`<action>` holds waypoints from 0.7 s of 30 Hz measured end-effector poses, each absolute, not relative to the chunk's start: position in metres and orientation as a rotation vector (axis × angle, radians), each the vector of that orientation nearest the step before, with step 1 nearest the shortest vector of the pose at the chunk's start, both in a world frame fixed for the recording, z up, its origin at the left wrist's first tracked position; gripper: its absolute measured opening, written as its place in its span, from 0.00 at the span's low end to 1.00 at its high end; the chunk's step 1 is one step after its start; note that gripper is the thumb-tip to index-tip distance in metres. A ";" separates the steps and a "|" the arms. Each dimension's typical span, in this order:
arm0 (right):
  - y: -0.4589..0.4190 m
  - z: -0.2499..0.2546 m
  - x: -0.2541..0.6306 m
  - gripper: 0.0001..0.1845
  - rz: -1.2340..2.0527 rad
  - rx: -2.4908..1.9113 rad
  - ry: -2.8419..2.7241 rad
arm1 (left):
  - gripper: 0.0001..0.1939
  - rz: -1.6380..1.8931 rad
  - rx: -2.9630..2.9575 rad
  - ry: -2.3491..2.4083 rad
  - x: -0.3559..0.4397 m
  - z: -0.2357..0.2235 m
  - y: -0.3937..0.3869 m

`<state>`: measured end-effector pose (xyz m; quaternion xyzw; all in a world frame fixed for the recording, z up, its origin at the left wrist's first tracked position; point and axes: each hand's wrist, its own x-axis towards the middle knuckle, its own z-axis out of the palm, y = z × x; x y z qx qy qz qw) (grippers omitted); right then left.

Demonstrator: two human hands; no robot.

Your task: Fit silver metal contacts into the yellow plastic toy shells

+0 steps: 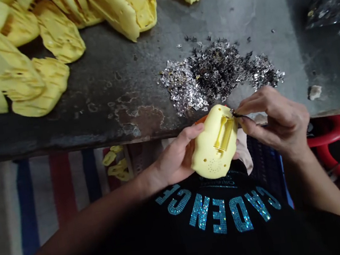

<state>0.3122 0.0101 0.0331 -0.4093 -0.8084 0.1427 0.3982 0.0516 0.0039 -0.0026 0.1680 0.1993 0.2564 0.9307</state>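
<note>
Close in at the chest, the left hand point(174, 158) wraps a yellow plastic shell point(215, 148), its top edge tipped toward the right hand point(279, 125) — a narrow pinch on a thin dark piece point(240, 114) there — metal scrap point(213, 75) heaped just beyond

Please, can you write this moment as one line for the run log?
left hand holds yellow plastic shell | right hand holds thin dark tool at shell edge | beside: metal flake heap
</note>
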 end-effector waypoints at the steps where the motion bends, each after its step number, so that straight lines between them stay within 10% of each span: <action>1: 0.011 0.034 0.312 0.11 0.328 -1.005 -2.075 | 0.35 0.521 0.342 0.393 0.051 -0.003 0.003; 21: 0.001 0.050 0.313 0.15 0.062 -1.005 -2.378 | 0.43 0.519 0.318 0.356 0.060 0.002 -0.002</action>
